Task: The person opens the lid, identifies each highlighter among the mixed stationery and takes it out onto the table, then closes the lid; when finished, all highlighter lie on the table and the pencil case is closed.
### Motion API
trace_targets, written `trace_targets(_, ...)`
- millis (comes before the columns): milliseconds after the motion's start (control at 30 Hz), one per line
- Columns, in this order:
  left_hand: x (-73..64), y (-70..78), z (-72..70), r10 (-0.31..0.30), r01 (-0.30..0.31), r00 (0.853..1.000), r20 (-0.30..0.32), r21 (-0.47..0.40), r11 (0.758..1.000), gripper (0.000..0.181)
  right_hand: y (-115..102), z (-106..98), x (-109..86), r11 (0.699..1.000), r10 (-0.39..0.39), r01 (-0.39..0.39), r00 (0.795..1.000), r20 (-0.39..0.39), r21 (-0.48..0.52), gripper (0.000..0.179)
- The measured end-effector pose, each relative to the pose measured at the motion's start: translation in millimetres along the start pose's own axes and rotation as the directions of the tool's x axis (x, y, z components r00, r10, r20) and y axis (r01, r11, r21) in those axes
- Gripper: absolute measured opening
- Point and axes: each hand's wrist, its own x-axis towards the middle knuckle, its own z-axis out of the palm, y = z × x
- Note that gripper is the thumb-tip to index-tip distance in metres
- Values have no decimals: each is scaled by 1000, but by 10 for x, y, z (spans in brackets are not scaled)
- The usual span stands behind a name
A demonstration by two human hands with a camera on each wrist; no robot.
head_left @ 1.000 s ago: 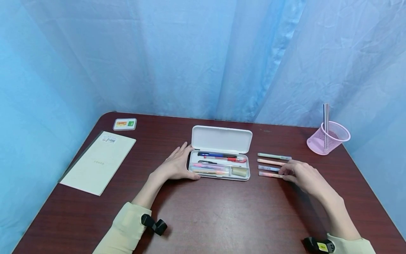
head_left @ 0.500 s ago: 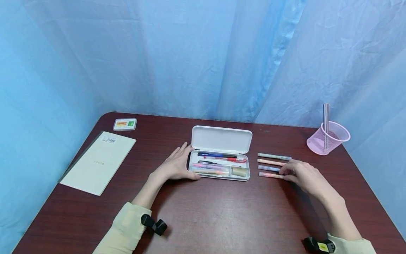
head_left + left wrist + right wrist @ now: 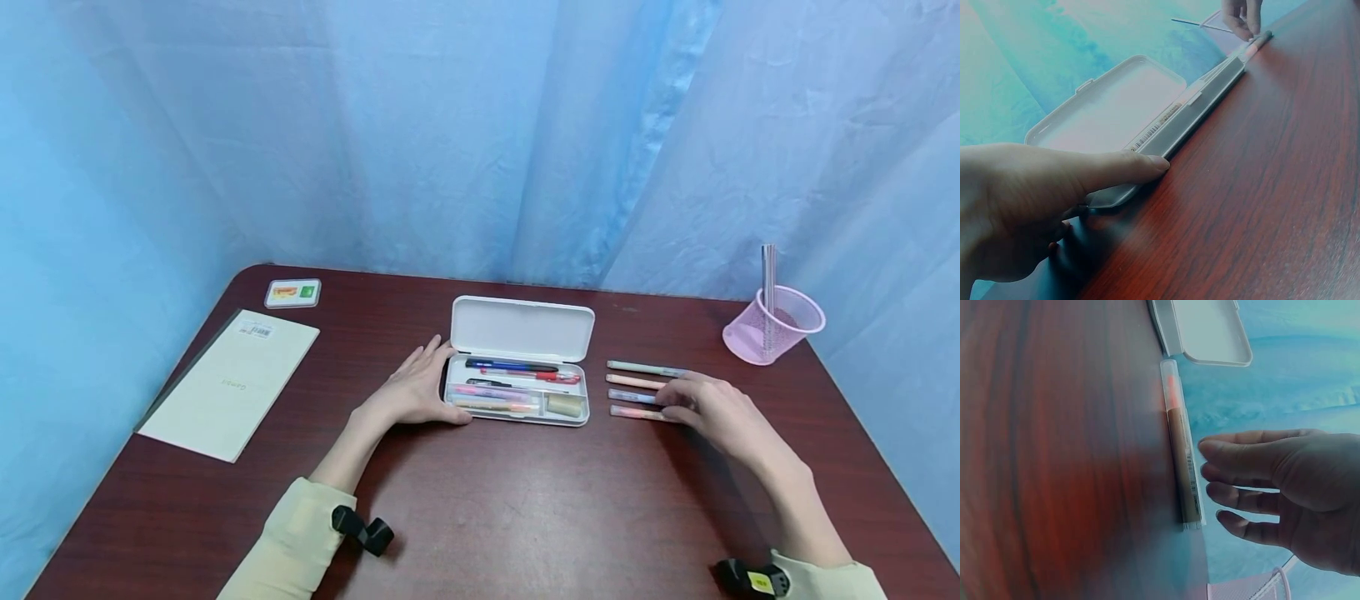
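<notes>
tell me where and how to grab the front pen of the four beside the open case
Probably best pinched at mid-length, coming from above and the near side. The front pen is slim and straight and lies flat; the table shows in front of it, while the blue pen lies close behind.

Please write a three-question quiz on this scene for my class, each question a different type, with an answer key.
1. Multiple choice. What is the left hand touching?
A) the notebook
B) the white pencil case
C) the pink mesh pen cup

2. True or false? The lid of the pencil case is closed.

3. Count. How many pastel markers lie on the table just to the right of the pencil case, by the right hand?

Key
1. B
2. False; the lid stands open.
3. Four
</notes>
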Motion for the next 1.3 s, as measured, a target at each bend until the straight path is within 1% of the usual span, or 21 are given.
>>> trace_targets(133,-22,-9,-7,-5,5,1000,0,3,1000,109,-147,52,56,999,-22,23,997,-69,22,23)
trace_targets(267,-39,-12,-22,0,0,1000,-6,5,1000,109,-370,135,186,995,-81,88,990,-114,54,31)
trace_targets(467,-41,-11,-34,-3,3,1000,1,-7,1000,109,-796,227,415,978,-171,183,978,-117,100,37)
trace_targets(667,-20,-17,-31,-13,13,1000,0,-1,1000,110,-1209,351,598,962,-222,231,972,-76,144,39)
trace_targets(800,-13,-5,-27,-12,12,1000,-2,-1,1000,109,-1402,430,691,944,-281,291,956,-81,154,37)
trace_targets(867,-7,-1,-23,-11,11,1000,-1,-2,1000,109,-1466,468,723,935,-312,322,946,-87,146,36)
trace_targets(967,-4,5,-17,-11,11,1000,2,-3,1000,110,-1530,513,747,928,-336,345,938,-85,137,34)
trace_targets(1200,7,12,-7,-6,6,1000,0,2,1000,110,-1558,576,748,920,-369,375,927,-71,110,29)
trace_targets(1300,5,14,-3,-3,3,1000,-2,4,1000,110,-1544,592,746,923,-369,373,928,-54,98,26)
